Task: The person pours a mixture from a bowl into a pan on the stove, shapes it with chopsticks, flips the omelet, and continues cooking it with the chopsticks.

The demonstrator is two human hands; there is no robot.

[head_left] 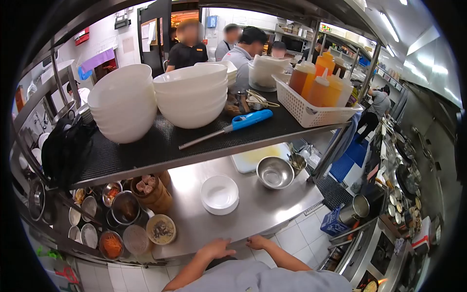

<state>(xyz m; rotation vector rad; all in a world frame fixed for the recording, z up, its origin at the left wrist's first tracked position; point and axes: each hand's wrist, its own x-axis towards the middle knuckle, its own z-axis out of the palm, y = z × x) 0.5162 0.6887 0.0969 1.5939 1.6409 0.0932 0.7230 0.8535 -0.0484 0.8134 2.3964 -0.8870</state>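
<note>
My left hand is at the front edge of the steel counter, its fingers apart and nothing in them. To its right, my right hand is near the same edge with its fingers curled together; whether they hold anything is too small to tell. Beyond both hands, a stack of white bowls sits on the counter, touched by neither. A steel mixing bowl stands farther right, beside a white cutting board. Left of my left hand is a round container with dark bits.
Overhead, a shelf carries large white bowls, a blue lighter and a basket of sauce bottles. Ingredient containers and a bamboo steamer line the left. Lit stoves stand right. Several people work beyond.
</note>
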